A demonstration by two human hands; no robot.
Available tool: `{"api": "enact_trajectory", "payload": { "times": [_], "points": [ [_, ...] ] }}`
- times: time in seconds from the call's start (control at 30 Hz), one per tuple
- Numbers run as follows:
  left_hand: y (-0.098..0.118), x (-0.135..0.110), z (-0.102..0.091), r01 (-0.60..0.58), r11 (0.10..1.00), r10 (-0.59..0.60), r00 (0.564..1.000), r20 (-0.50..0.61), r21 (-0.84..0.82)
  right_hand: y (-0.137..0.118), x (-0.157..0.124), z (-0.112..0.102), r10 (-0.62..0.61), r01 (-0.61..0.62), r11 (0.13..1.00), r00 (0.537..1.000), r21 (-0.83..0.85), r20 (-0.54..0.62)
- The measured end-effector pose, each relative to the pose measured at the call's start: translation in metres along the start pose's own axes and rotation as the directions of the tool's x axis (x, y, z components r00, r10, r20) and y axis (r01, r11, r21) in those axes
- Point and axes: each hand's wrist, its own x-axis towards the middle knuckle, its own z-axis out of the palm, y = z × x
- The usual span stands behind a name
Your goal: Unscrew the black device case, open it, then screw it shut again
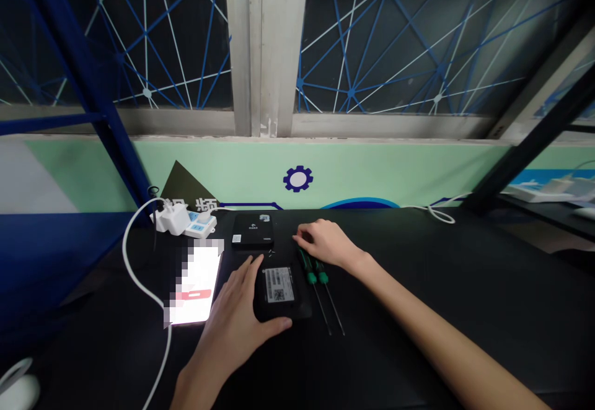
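A black drive (279, 286) with a white printed label lies flat on the black table. My left hand (237, 311) spans its left side, with the index finger by the far corner and the thumb stretched along the near edge. Its fingers are apart. To the right of the drive, two screwdrivers (316, 277) with green and black handles lie side by side, shafts towards me. Over their handle ends is my right hand (323, 241), its fingers curled in; what they hold, if anything, is hidden. Several tiny screws (271, 253) lie just beyond the drive.
A black box-shaped device (253, 230) with stickers sits behind the drive. At the left are a lit phone (198, 283), a white power strip (199, 225) with a plugged-in charger (173, 219), and a white cable (134, 274). Another white cable (441, 215) lies by the wall.
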Motion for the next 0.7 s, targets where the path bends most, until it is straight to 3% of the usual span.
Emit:
{"api": "enact_trajectory", "payload": {
  "times": [0.17,0.4,0.7],
  "points": [
    [-0.001,0.000,0.001,0.017,1.000,-0.017,1.000,-0.014,-0.001,-0.005,-0.001,-0.008,-0.038,0.040,0.999,0.997,0.034,-0.063],
    [-0.003,0.001,0.002,0.012,1.000,-0.012,1.000,-0.018,0.006,-0.013,-0.006,-0.013,-0.215,0.229,0.953,0.972,0.196,-0.089],
    [-0.005,-0.002,0.004,-0.071,0.997,0.069,0.996,-0.064,-0.030,-0.026,-0.024,-0.026,-0.300,0.273,0.915,0.953,0.297,0.048]
  ]
}}
